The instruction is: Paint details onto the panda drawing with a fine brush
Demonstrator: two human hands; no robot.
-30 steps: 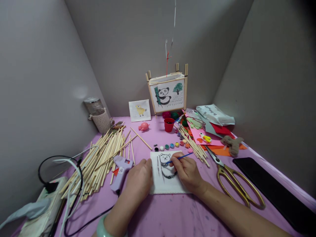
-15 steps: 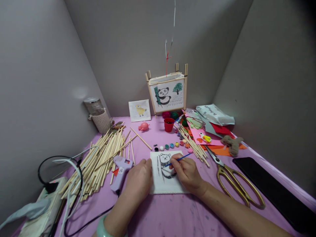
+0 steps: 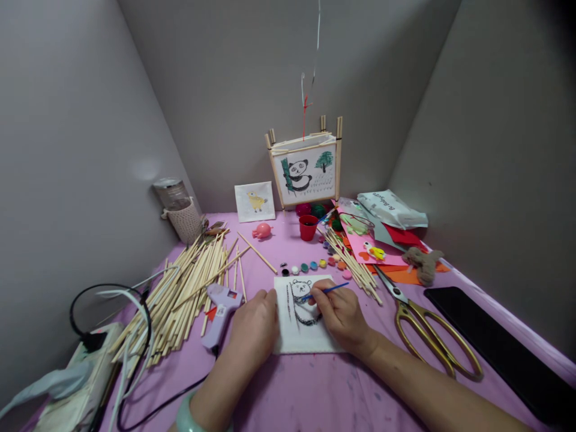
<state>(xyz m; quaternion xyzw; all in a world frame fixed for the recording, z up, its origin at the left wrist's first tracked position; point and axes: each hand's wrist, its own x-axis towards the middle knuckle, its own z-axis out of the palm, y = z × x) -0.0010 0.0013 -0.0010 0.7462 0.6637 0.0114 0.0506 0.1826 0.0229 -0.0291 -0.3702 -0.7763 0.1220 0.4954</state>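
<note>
A small white canvas (image 3: 303, 342) lies flat on the purple table cover, bearing a black panda drawing beside upright dark strokes. My right hand (image 3: 341, 313) pinches a thin blue paintbrush (image 3: 336, 288), whose tip reaches the panda's body just below its head. Along the canvas's left edge rests my left hand (image 3: 257, 323), its fingers curled and closed against that edge; the fingertips are partly hidden. Beyond the canvas runs a row of small paint pots (image 3: 305, 267), including black, white, green and yellow. Farther back stands a red cup (image 3: 308, 228) with dark liquid.
To the left lie wooden sticks (image 3: 198, 288) and a lilac glue gun (image 3: 220, 312) with its cord. Gold-handled scissors (image 3: 423, 330) and a black phone-like slab (image 3: 495, 354) are at the right. A stick-framed panda lantern (image 3: 306, 171) hangs at the back.
The brush tip has moved slightly up and to the right over the panda's body, with a small shift of my right fingers. My left hand and the canvas stay put.
</note>
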